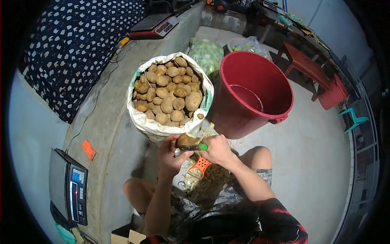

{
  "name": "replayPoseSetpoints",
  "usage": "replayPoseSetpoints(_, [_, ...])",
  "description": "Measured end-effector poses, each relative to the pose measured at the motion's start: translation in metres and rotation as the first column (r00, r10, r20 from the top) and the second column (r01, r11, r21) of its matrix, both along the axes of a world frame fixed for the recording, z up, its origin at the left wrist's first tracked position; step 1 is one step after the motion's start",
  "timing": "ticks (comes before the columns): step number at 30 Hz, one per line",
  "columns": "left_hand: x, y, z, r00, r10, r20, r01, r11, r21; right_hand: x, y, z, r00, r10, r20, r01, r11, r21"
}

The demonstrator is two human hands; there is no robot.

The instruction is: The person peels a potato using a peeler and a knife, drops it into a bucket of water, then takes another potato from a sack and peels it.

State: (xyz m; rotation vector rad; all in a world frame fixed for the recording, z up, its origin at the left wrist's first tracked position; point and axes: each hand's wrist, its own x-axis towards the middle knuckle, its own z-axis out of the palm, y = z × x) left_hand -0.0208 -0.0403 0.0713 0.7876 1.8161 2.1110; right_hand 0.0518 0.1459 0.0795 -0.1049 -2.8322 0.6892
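Observation:
My left hand (170, 156) is closed round a potato (185, 140), brown with a pale peeled patch at its top. My right hand (219, 150) grips a small knife (189, 148) with a green end at the handle and a dark blade. The blade lies across the near side of the potato, touching it or very close. Below the hands is an orange peeler (200, 164) among potato peelings (209, 179). Just beyond them stands a white sack (144, 122), its top rolled down, full of unpeeled potatoes (166, 105).
A tall red bucket (239, 110) with some liquid inside stands right of the sack. Behind are a bag of green produce (205, 53) and a red stool (304, 61). Two scales, one red (158, 30) and one black (76, 191), and another orange peeler (87, 149) lie along the left ledge.

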Motion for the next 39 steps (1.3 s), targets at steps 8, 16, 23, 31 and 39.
replayPoseSetpoints(8, [-0.003,0.001,-0.015,0.993,-0.065,0.1,0.06,0.997,0.052,-0.01,0.016,-0.017,0.994,-0.078,0.079,0.076,0.997,0.023])
replayPoseSetpoints(16, [-0.006,-0.002,0.003,0.942,-0.299,0.155,0.217,0.891,0.398,-0.002,0.018,0.009,0.982,-0.103,0.158,0.135,0.968,-0.213])
replayPoseSetpoints(23, [-0.005,-0.004,-0.003,0.814,-0.475,0.334,0.201,0.771,0.605,0.007,0.006,0.022,0.998,0.021,-0.051,-0.031,0.979,-0.202])
replayPoseSetpoints(31, [-0.003,0.004,-0.015,0.878,-0.344,0.332,0.216,0.905,0.366,0.004,0.012,0.007,0.988,0.05,-0.145,-0.061,0.995,-0.078])
replayPoseSetpoints(39, [-0.006,0.007,-0.027,0.95,-0.286,0.125,0.248,0.935,0.255,0.002,0.009,0.007,0.991,0.024,-0.128,-0.028,0.999,-0.03])
